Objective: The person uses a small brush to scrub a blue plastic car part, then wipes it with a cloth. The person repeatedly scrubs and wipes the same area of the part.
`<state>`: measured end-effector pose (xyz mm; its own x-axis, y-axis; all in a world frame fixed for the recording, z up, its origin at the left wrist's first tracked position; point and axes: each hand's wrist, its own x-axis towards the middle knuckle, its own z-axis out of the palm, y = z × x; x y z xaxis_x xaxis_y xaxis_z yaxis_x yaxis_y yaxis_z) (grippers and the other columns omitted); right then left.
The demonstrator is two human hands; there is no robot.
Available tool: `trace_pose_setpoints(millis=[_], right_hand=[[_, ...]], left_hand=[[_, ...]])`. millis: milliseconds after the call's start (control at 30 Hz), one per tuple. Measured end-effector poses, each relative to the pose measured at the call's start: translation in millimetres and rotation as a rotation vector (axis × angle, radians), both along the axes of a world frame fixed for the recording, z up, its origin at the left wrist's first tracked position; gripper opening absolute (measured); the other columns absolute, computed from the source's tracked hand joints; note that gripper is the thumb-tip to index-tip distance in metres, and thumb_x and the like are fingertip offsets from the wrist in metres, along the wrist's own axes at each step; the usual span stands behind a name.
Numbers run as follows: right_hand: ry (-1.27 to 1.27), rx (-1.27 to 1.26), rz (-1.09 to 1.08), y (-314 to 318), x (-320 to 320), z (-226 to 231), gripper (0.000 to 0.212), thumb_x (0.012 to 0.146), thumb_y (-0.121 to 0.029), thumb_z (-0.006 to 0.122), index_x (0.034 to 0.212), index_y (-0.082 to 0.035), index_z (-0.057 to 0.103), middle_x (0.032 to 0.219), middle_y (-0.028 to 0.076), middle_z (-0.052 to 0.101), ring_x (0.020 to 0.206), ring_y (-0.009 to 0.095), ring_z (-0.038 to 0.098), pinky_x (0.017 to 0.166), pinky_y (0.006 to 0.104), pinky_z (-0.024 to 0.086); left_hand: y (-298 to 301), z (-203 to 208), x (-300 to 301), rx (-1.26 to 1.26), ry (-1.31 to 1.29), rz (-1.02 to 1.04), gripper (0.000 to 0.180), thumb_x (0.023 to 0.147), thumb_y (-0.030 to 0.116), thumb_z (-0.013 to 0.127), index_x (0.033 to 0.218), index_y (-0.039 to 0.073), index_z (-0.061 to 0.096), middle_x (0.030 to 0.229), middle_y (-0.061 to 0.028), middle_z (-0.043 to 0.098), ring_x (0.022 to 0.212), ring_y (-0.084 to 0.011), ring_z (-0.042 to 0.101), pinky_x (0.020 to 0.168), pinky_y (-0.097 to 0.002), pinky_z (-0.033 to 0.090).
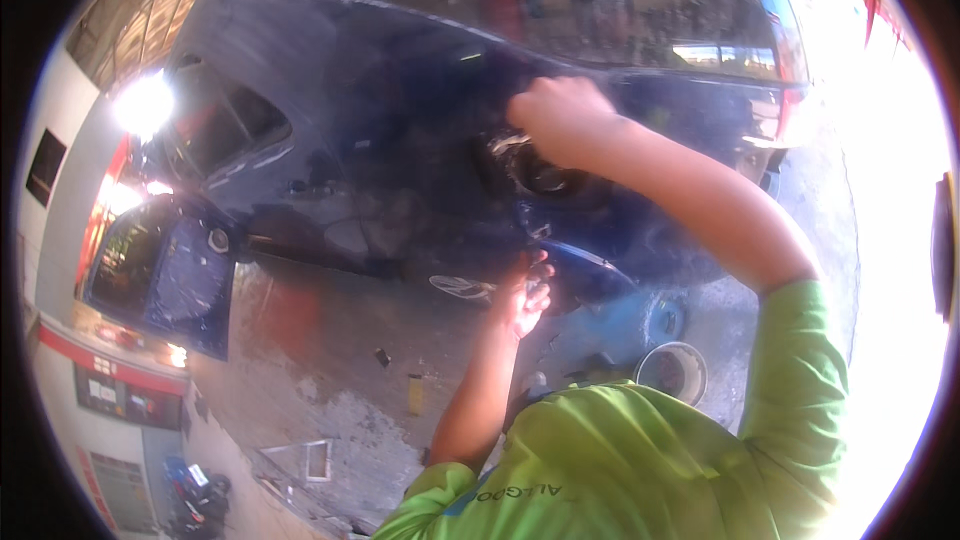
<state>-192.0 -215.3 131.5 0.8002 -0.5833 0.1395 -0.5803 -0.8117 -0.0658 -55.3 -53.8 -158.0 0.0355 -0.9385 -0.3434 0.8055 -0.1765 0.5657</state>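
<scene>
A dark blue car body (390, 170) fills the middle, its paint dull and scuffed. My right hand (565, 120) is closed in a fist against the panel below the rear window, and what it grips, if anything, is hidden. Just under that fist lies a dark opening (545, 175) with shiny, uneven edges. Lower down, by the car's bottom edge, my left hand (527, 298) has its fingers curled in. Something small and dark may be between them, too blurred to name. A blue bumper-like edge (590, 258) runs to the right of my left hand.
To the left, a detached or opened blue door (165, 275) stands out from the car. A pale bucket (672, 372) and a blue round container (662, 318) sit at the right. Small scraps and a white frame (318, 460) lie on the stained floor (340, 380).
</scene>
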Motion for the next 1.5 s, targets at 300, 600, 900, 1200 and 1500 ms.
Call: trace_pose_setpoints(millis=[300,600,900,1200,1500], right_hand=[[-0.141,0.188,-0.031,-21,37,9,0.012,0.082,-0.015,0.070,0.088,-0.007,0.077,0.087,0.018,0.074,0.091,0.035,0.072,0.081,0.0432,0.056],[-0.051,0.116,0.079,-32,62,13,0.011,0.082,-0.017,0.075,0.085,-0.007,0.077,0.084,0.011,0.075,0.084,0.030,0.073,0.076,0.0409,0.056],[0.019,0.127,0.025,-31,68,25,0.009,0.082,-0.017,0.076,0.083,-0.008,0.077,0.087,0.009,0.075,0.088,0.026,0.073,0.079,0.0395,0.056],[-0.010,0.289,0.031,-43,64,9,0.009,0.081,-0.016,0.078,0.086,-0.008,0.078,0.087,0.008,0.075,0.089,0.025,0.072,0.081,0.0392,0.055],[0.119,0.149,0.178,-52,85,30,0.010,0.078,-0.015,0.078,0.082,-0.005,0.077,0.076,0.006,0.074,0.077,0.018,0.071,0.070,0.0361,0.054]], left_hand=[[-15,5,-10,-0.010,-0.031,-0.212,0.043,0.103,0.049,0.060,0.122,0.011,0.059,0.111,-0.0103,0.067,0.054,-0.0049,0.039,0.045,-0.0188,0.033],[-37,2,-4,-0.086,-0.048,-0.423,0.044,0.104,0.052,0.057,0.121,0.011,0.051,0.123,-0.0173,0.069,0.050,-0.0033,0.035,0.043,-0.0185,0.031],[-48,-4,-1,-0.096,-0.017,-0.506,0.041,0.103,0.052,0.059,0.111,0.014,0.047,0.119,-0.0163,0.074,0.047,-0.0030,0.030,0.043,-0.0185,0.027],[-46,-8,0,-0.128,0.020,-0.503,0.044,0.103,0.053,0.058,0.114,0.011,0.051,0.117,-0.0186,0.073,0.045,-0.0028,0.034,0.044,-0.0195,0.029],[-47,-16,-3,-0.136,0.009,-0.488,0.045,0.104,0.052,0.058,0.115,0.009,0.052,0.119,-0.0185,0.073,0.047,-0.0029,0.035,0.045,-0.0201,0.030]])
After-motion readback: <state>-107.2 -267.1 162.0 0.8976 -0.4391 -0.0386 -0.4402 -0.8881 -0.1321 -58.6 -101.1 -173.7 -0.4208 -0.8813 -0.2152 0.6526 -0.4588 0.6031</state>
